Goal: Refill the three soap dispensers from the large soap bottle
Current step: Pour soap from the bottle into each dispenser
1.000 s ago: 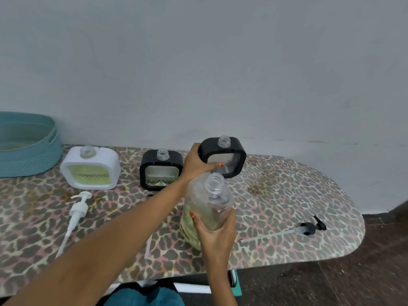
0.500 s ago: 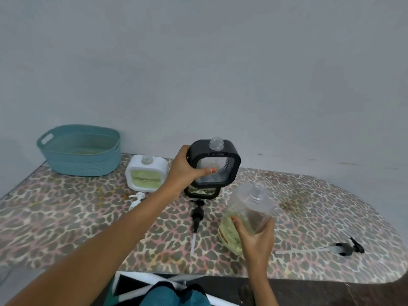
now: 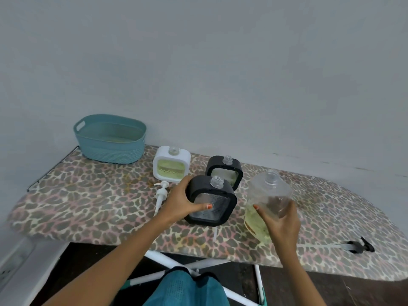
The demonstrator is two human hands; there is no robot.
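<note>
My left hand (image 3: 182, 203) grips a black square dispenser (image 3: 210, 200) with an open neck and a clear window that looks empty. It is near the front of the board. My right hand (image 3: 279, 219) holds the large clear soap bottle (image 3: 266, 203), uncapped, with yellow-green soap low inside. Behind stands a second black dispenser (image 3: 225, 172) holding some soap. A white dispenser (image 3: 171, 165) with green soap stands to its left. Both have open necks.
The leopard-print ironing board (image 3: 88, 202) carries everything. A white pump (image 3: 161, 193) lies left of my left hand. A black pump (image 3: 355, 247) lies at the front right. A teal basket (image 3: 110, 139) sits at the back left against the wall.
My left hand has brought the empty black dispenser forward and lower, in front of the other black one. My right hand has kept hold of the large bottle. The camera has swung left.
</note>
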